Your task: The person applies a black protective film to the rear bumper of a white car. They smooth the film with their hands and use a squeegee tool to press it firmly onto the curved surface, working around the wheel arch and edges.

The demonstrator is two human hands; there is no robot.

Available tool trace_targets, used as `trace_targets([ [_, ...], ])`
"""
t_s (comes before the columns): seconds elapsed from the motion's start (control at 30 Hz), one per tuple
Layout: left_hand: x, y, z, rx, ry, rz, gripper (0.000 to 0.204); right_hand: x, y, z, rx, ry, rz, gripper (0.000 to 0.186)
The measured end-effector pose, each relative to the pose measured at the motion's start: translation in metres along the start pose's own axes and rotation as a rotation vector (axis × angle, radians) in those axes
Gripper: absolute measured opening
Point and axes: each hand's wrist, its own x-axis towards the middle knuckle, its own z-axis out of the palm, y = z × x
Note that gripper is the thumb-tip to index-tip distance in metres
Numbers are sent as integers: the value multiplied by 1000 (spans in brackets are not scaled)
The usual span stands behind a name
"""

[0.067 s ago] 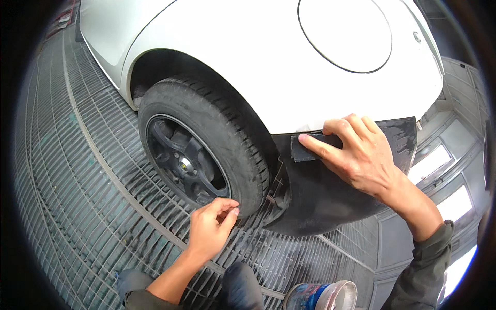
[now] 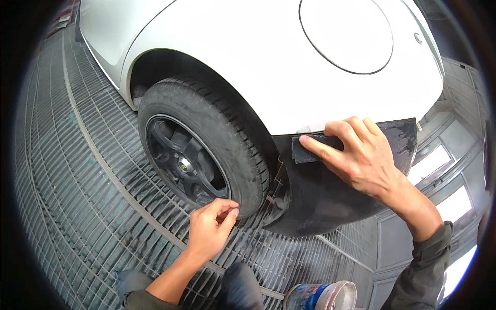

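My right hand [image 2: 359,155] presses a small dark rectangle of sandpaper [image 2: 306,153] flat on a black bumper section [image 2: 325,191], just under the edge of the white body panel [image 2: 248,67]. The index finger lies stretched along the sheet, and the other fingers are bent above it; part of the sheet is hidden beneath the hand. My left hand [image 2: 209,230] hangs in front of the lower tyre [image 2: 206,119], thumb and fingertips curled close together. Nothing shows between them.
A bucket [image 2: 323,297] of printed blue and white stands on the metal floor grating [image 2: 103,206] near my knees. The wheel with its black rim [image 2: 186,164] is at the left of the bumper. Bright panels [image 2: 431,163] line the wall at right.
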Motion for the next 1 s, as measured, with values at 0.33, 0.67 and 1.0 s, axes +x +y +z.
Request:
trace_targets([
  [0.33, 9, 3, -6, 59, -48, -12, 15, -8, 1, 10, -129, 54, -47, 60],
  [0.67, 16, -2, -2, 97, -62, 10, 15, -6, 1, 5, -58, -19, 19, 61],
  [1.0, 14, 4, -2, 121, -59, 59, 14, 20, -8, -12, 117, -113, 126, 39],
])
